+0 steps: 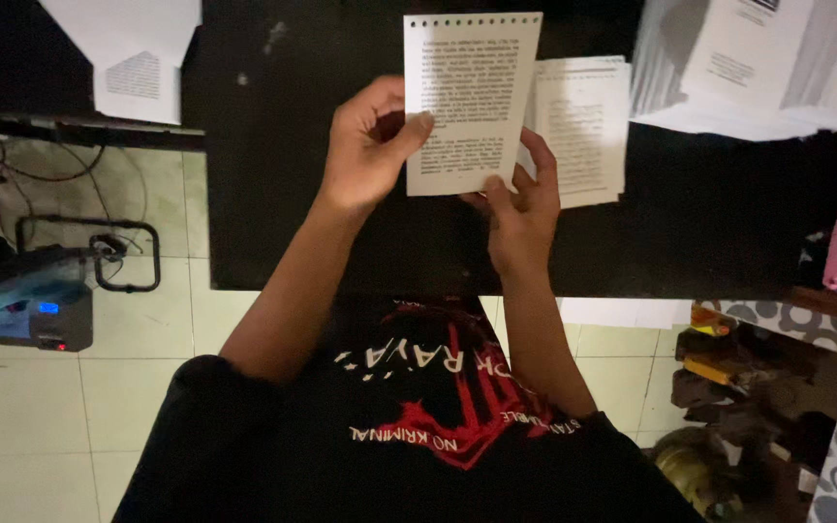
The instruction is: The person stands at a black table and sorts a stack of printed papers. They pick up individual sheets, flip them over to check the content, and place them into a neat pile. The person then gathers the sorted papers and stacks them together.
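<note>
Black shirt nearest the camera, then both hands up over the dark table (273,242) — the left hand (365,145) pinches the left edge of a punched white sheet (467,102), thumb on its printed face, and the right hand (520,208) grips its bottom edge. Just behind lies a stack of pages (588,126) — farther right, loose papers (758,68) spread out.

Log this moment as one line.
left hand: grips punched page | right hand: supports its bottom edge | page stack: on black table
</note>
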